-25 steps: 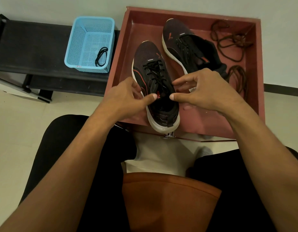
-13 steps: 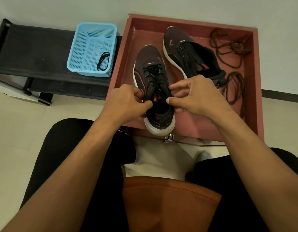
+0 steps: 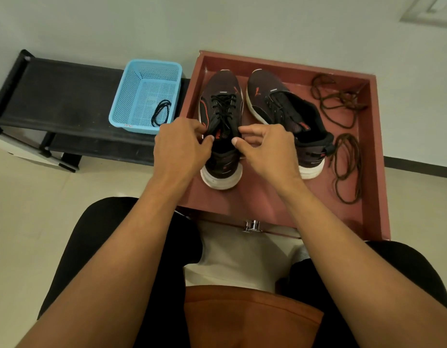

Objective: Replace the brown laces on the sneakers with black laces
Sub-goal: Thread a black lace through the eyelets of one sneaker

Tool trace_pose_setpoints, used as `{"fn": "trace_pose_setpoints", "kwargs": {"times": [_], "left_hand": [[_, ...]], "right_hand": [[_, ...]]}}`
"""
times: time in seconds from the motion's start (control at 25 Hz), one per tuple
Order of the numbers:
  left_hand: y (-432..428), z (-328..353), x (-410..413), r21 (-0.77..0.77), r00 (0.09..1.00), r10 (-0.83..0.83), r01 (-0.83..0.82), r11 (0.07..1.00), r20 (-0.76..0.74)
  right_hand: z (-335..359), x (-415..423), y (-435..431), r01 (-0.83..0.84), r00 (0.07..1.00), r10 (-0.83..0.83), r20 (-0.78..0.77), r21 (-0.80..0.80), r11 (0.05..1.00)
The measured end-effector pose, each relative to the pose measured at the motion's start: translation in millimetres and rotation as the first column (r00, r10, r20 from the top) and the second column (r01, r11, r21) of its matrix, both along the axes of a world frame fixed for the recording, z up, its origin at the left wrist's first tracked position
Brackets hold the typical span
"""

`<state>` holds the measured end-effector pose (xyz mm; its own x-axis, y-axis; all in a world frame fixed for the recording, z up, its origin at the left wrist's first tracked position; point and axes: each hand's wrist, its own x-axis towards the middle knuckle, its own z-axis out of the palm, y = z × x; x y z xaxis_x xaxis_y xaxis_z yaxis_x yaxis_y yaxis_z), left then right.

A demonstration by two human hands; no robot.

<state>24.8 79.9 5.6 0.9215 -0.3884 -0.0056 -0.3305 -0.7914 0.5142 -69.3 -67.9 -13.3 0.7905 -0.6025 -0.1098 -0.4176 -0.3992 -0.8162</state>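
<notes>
left sneaker [image 3: 218, 82] is lying in red tray [image 3: 257, 199], toe pointing away | left hand [image 3: 181, 146], right hand [image 3: 266, 148] are flanking its collar, equally near | fingers are curling inward; cannot tell whether they are pinching black lace [image 3: 223, 106] ends

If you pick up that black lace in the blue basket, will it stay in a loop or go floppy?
Probably floppy: the black lace lies in a loose coil, so it would likely dangle. It looks thin, so probably light.
</notes>
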Motion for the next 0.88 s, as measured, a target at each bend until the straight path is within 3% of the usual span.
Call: {"fn": "trace_pose_setpoints", "kwargs": {"times": [0.16,0.48,0.88], "left_hand": [[-1.9,3.6,8.3,-0.064,0.994,0.097,-0.100,0.993,-0.044],[-4.7,9.9,6.9,-0.158,0.993,0.080,-0.092,0.983,-0.082],[-5.8,7.8,4.1,-0.159,0.990,0.080,-0.098,0.982,-0.117]], "right_hand": [[-3.4,12.9,9.4,0.043,0.997,-0.046,0.061,0.044,0.998],[-1.4,32.0,16.1,0.102,0.993,-0.102,0.065,0.008,0.995],[-5.1,33.8,14.6,-0.028,0.998,0.028,0.048,-0.005,1.000]]}}
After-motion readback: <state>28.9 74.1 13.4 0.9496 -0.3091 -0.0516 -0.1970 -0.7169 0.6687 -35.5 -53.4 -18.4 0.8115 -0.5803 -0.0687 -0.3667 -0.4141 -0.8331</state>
